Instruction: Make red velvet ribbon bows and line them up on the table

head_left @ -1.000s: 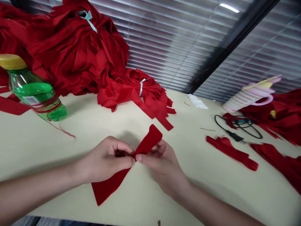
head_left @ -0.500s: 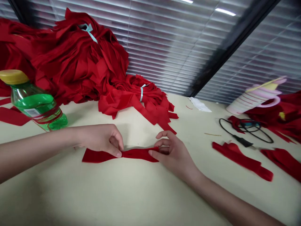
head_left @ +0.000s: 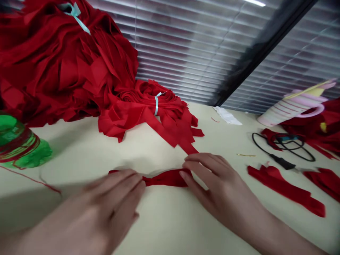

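Two bare hands were seen at a narrow red cloth strip (head_left: 167, 178) lying on the pale tabletop (head_left: 148, 152). The left hand (head_left: 106, 209) was placed at the strip's left end and the right hand (head_left: 225, 187) at its right end, with the middle left uncovered. The left fingers (head_left: 127, 184) were stretched out flat over the end and were somewhat blurred, but were not seen closed. The right fingers (head_left: 202, 166) were held extended and slightly apart over the other end, so neither hand was shown gripping. The strip was judged soft, light and limp, likely to slide or crumple under little force, and was thought best taken by its two ends.

A large heap of red cloth (head_left: 61, 67) was piled well behind the strip, and a tied bundle of red strips (head_left: 151, 106) was placed just behind it. A green plastic bottle (head_left: 18, 145) was cut off by the frame, well left of the strip. Well right of the strip, a long red strip (head_left: 284, 189), a black cable (head_left: 283, 163) and a pink striped cup (head_left: 290, 109) were laid out. Slatted blinds (head_left: 186, 46) were seen beyond the strip.
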The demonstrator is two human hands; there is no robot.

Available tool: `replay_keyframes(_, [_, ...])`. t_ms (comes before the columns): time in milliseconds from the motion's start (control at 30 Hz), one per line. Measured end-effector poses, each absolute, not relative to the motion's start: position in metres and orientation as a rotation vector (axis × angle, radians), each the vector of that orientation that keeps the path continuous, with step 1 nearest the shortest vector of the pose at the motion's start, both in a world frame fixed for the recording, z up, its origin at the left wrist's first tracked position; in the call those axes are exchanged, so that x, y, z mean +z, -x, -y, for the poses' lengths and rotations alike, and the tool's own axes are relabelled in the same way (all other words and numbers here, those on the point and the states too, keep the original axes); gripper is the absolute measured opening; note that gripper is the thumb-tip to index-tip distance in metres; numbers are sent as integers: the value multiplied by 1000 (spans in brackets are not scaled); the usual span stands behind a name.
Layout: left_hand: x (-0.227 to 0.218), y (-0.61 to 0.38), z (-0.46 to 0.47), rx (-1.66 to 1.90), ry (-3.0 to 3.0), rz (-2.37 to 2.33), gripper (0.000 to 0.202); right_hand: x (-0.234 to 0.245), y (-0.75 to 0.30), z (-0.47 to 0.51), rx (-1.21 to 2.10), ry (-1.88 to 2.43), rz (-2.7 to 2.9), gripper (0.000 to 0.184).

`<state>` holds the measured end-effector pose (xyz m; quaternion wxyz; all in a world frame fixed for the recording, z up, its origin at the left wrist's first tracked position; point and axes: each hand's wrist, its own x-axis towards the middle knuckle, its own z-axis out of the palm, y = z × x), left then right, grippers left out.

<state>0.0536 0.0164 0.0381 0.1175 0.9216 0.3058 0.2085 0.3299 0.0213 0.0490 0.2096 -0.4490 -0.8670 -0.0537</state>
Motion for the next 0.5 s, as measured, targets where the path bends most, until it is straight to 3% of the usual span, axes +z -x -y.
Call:
replay_keyframes(133, [15, -65, -9, 438, -2983, -805, 75, 41, -317, -18, 52, 1017, 2480, 18])
replay_keyframes(500, [14, -53, -33, 67, -2737, -855, 88, 11, -316, -32, 426, 974, 2385, 23])
